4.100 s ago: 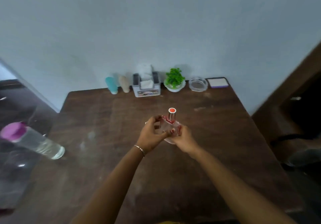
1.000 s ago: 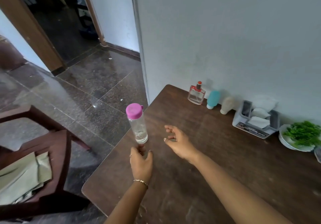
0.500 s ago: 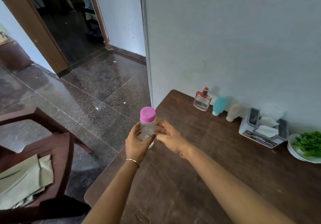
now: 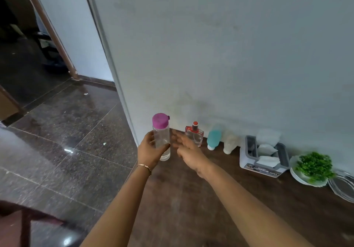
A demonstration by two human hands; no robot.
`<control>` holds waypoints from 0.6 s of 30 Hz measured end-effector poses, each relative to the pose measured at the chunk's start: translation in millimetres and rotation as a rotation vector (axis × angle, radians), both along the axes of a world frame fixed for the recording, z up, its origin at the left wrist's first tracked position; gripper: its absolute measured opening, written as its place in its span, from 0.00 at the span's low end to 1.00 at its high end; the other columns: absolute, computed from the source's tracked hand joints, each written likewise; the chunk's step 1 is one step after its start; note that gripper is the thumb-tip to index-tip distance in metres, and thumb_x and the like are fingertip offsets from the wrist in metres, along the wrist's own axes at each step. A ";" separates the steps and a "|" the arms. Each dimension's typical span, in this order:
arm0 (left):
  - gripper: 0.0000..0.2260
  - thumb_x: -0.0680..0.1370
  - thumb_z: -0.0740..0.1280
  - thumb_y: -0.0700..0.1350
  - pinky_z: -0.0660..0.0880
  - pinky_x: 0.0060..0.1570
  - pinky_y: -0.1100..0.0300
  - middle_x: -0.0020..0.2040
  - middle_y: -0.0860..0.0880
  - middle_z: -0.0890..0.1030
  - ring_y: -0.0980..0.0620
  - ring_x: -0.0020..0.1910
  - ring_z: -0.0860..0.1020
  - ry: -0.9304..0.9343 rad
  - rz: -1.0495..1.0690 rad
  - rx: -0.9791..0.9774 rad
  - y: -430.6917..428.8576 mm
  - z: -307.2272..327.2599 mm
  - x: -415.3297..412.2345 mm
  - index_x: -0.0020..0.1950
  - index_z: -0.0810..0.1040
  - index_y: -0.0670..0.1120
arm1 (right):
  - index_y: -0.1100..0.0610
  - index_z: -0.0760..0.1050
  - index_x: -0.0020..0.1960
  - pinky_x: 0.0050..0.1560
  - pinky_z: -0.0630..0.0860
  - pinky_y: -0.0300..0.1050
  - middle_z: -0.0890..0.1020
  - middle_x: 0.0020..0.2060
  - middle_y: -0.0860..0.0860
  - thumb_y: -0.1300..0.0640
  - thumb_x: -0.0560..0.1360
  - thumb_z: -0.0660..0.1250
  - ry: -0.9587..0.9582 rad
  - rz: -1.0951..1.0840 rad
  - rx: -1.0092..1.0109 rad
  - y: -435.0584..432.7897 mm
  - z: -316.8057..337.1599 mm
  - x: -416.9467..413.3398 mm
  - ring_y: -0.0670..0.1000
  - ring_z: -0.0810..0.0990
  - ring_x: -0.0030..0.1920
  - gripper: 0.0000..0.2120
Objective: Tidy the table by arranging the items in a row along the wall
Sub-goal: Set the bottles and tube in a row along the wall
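Gripping the clear bottle (image 4: 161,141) with the pink cap in my left hand (image 4: 151,150), I hold it upright at centre frame, fingers wrapped around its body. My right hand (image 4: 188,155) sits just right of it, blurred, fingers loosely spread, holding nothing. Along the wall (image 4: 229,55), left to right on the table (image 4: 191,208): perfume bottle (image 4: 194,135), teal tube (image 4: 213,139), pale tube (image 4: 229,143), tissue holder (image 4: 264,158), plant bowl (image 4: 312,170), glass dish (image 4: 342,187).

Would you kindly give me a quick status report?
Left hand grips water bottle; right hand open, blurred. Perfume bottle ends wall row; corner free.
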State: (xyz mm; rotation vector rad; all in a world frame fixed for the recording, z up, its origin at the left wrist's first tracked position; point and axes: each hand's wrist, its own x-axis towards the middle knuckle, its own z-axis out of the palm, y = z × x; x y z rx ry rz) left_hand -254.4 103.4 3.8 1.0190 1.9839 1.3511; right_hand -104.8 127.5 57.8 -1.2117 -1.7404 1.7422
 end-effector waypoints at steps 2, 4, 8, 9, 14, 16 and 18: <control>0.28 0.65 0.78 0.46 0.76 0.50 0.59 0.54 0.50 0.81 0.52 0.50 0.80 0.012 -0.018 -0.002 22.9 1.1 -4.0 0.62 0.74 0.47 | 0.50 0.59 0.75 0.54 0.70 0.29 0.72 0.65 0.44 0.72 0.76 0.53 0.005 -0.004 0.023 18.3 6.1 -5.0 0.41 0.73 0.62 0.31; 0.29 0.65 0.78 0.45 0.76 0.52 0.58 0.56 0.50 0.80 0.51 0.51 0.79 0.019 -0.027 0.002 43.9 1.4 -8.2 0.63 0.73 0.46 | 0.47 0.57 0.75 0.61 0.69 0.37 0.67 0.72 0.48 0.74 0.75 0.52 0.003 -0.030 0.062 37.1 11.2 -10.8 0.46 0.71 0.67 0.35; 0.28 0.65 0.77 0.46 0.77 0.56 0.50 0.58 0.49 0.80 0.49 0.53 0.80 0.006 -0.031 -0.005 75.2 -2.8 -13.8 0.62 0.73 0.47 | 0.39 0.56 0.74 0.64 0.68 0.40 0.61 0.75 0.46 0.77 0.74 0.52 -0.006 -0.038 0.152 69.2 17.6 -18.7 0.49 0.68 0.70 0.40; 0.27 0.65 0.77 0.45 0.77 0.56 0.51 0.58 0.49 0.80 0.48 0.53 0.80 0.000 -0.030 -0.007 80.7 -3.9 -13.5 0.62 0.73 0.47 | 0.38 0.57 0.74 0.62 0.69 0.39 0.60 0.75 0.45 0.77 0.74 0.53 -0.004 -0.042 0.161 75.8 18.1 -19.5 0.48 0.68 0.70 0.41; 0.26 0.66 0.77 0.45 0.76 0.57 0.51 0.58 0.48 0.80 0.47 0.54 0.79 0.004 -0.036 -0.025 97.9 -8.0 -9.1 0.62 0.73 0.47 | 0.39 0.59 0.73 0.52 0.74 0.34 0.62 0.75 0.44 0.76 0.74 0.54 0.036 -0.090 0.148 90.8 16.6 -21.0 0.48 0.71 0.69 0.40; 0.27 0.66 0.76 0.45 0.76 0.58 0.51 0.59 0.48 0.80 0.47 0.56 0.79 0.004 -0.032 -0.028 100.9 -7.4 -8.5 0.63 0.73 0.47 | 0.38 0.58 0.73 0.53 0.75 0.36 0.62 0.75 0.44 0.75 0.74 0.54 0.042 -0.093 0.143 92.0 12.7 -20.9 0.47 0.71 0.68 0.39; 0.27 0.67 0.76 0.45 0.75 0.58 0.52 0.61 0.48 0.79 0.46 0.56 0.79 0.008 -0.025 -0.034 100.8 -6.5 -8.6 0.64 0.72 0.46 | 0.37 0.58 0.73 0.51 0.74 0.35 0.62 0.75 0.44 0.75 0.74 0.54 0.037 -0.094 0.148 91.9 9.0 -19.9 0.46 0.71 0.68 0.40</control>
